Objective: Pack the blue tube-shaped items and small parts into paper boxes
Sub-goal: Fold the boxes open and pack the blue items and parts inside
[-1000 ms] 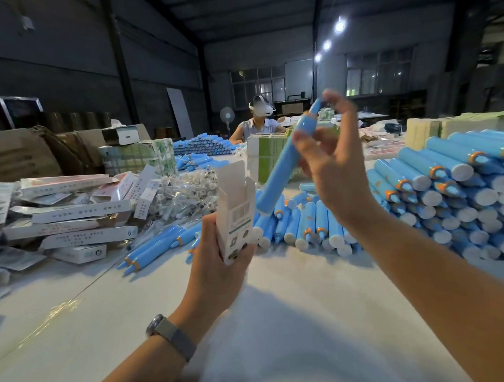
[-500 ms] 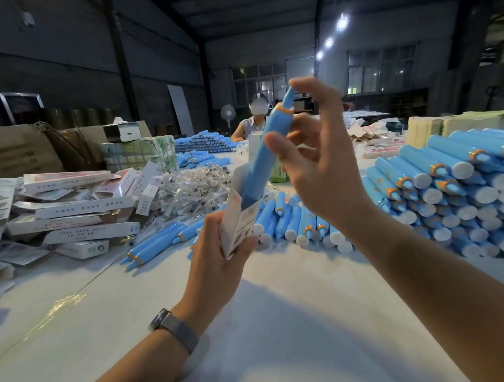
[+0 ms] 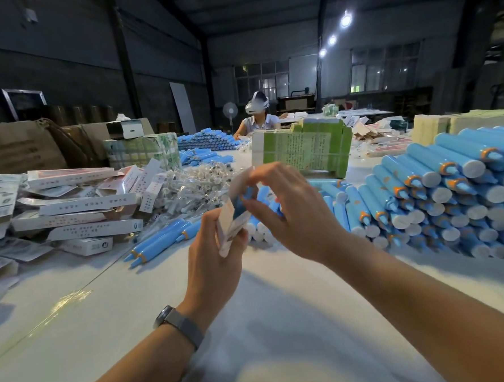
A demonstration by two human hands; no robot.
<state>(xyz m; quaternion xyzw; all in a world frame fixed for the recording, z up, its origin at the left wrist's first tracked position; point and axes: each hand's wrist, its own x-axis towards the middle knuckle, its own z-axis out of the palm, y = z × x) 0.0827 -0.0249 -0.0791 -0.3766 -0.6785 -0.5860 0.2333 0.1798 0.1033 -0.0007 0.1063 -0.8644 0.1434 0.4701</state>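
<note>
My left hand (image 3: 211, 261) grips a small white paper box (image 3: 228, 226) upright above the table, its top flap open and blurred. A blue tube (image 3: 242, 202) sits almost fully inside the box, with only a short blue stretch showing at the opening. My right hand (image 3: 293, 215) curls over the box's top, thumb and fingers around the tube's upper end.
A big stack of blue tubes (image 3: 451, 184) fills the right side, and loose blue tubes (image 3: 159, 243) lie left of my hands. Flat white boxes (image 3: 89, 203) pile at the left, beside bagged small parts (image 3: 197, 188). A green block of cartons (image 3: 301, 149) and another person (image 3: 258, 116) are behind.
My right hand has come down and pushed the blue tube from high above the box down into it. The left hand kept the box in place.
</note>
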